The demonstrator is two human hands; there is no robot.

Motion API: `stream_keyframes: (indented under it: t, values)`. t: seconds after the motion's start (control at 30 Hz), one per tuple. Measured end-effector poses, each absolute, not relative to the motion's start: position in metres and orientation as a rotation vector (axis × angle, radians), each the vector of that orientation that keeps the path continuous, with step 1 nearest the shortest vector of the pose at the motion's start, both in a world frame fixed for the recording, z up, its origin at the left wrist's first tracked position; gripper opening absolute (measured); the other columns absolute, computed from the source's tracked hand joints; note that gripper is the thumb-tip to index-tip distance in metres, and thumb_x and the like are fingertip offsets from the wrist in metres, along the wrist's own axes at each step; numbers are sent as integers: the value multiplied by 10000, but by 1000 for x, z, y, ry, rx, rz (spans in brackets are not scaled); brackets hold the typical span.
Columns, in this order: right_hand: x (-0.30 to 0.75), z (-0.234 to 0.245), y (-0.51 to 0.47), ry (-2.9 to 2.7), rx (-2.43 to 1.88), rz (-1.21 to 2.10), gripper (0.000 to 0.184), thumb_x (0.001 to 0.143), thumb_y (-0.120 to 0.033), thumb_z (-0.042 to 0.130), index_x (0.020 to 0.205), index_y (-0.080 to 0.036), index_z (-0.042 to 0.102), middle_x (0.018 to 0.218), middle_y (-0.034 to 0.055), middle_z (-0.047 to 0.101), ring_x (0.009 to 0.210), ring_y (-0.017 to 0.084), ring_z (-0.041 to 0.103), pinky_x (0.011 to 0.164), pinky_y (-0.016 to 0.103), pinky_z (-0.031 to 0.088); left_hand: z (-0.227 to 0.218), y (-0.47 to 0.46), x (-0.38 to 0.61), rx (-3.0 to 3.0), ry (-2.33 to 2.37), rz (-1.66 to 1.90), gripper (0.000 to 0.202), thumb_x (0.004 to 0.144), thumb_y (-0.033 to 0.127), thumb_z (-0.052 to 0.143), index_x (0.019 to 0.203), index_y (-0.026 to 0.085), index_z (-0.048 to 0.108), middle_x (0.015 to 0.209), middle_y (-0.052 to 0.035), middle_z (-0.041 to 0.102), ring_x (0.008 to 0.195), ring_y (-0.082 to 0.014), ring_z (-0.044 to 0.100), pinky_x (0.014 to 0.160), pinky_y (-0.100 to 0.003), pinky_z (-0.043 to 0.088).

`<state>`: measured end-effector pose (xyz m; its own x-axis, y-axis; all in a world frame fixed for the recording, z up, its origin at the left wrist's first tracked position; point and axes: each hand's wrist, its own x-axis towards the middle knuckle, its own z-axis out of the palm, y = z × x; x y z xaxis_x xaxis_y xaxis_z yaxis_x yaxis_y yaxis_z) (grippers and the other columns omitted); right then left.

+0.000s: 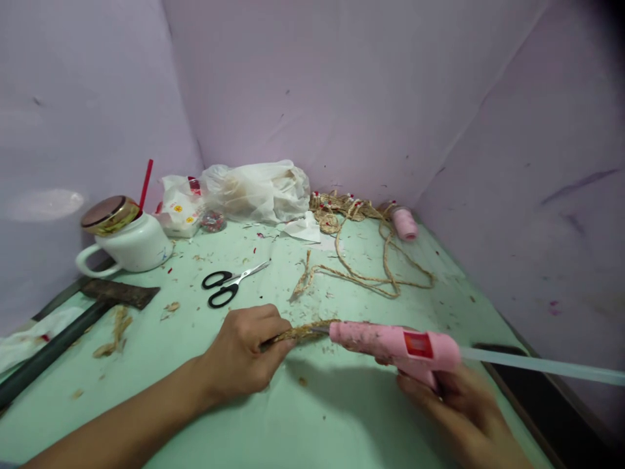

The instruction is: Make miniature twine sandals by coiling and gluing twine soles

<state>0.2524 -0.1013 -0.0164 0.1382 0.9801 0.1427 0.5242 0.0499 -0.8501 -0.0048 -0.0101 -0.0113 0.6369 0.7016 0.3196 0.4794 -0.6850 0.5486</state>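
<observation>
My left hand (244, 355) is closed around a short piece of jute rope (300, 333) low over the green table (317, 417). My right hand (459, 407) grips the handle of a pink glue gun (395, 342). The gun's nozzle touches the rope's end just right of my left fingers. A clear glue stick (541, 365) juts out of the gun's back toward the right.
Black-handled scissors (229, 285) lie behind my left hand. A hammer (73, 326) and a white jar with a gold lid (124, 238) sit at the left. Loose jute rope (371, 273), a pink spool (404, 223) and plastic bags (258, 190) lie by the back wall.
</observation>
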Motion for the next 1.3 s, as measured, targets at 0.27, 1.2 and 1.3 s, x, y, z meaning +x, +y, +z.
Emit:
stream_keyframes:
  t: [0.27, 1.2, 1.3]
  values:
    - [249, -22, -102, -1462, -1574, 690, 199, 741, -361, 585, 896, -272, 673, 835, 44, 695, 740, 245, 629, 653, 334, 501, -10, -11, -3, 2497, 908, 756, 207, 791, 173, 465, 726, 138, 658, 591, -33, 526, 536, -121, 471, 512, -232, 363]
    - [252, -31, -102, -1474, -1583, 590, 184, 746, -342, 586, 878, -234, 657, 771, 25, 668, 688, 199, 604, 602, 275, 477, -13, -11, -2, 2471, 864, 818, 206, 778, 148, 480, 703, 107, 667, 585, -44, 523, 521, -131, 472, 483, -243, 342]
    - [253, -33, -103, -1461, -1610, 588, 185, 739, -345, 592, 877, -237, 650, 765, 26, 657, 694, 209, 604, 604, 292, 475, -13, -11, -2, 2469, 863, 819, 199, 776, 147, 484, 701, 108, 665, 581, -40, 516, 520, -129, 468, 480, -243, 333]
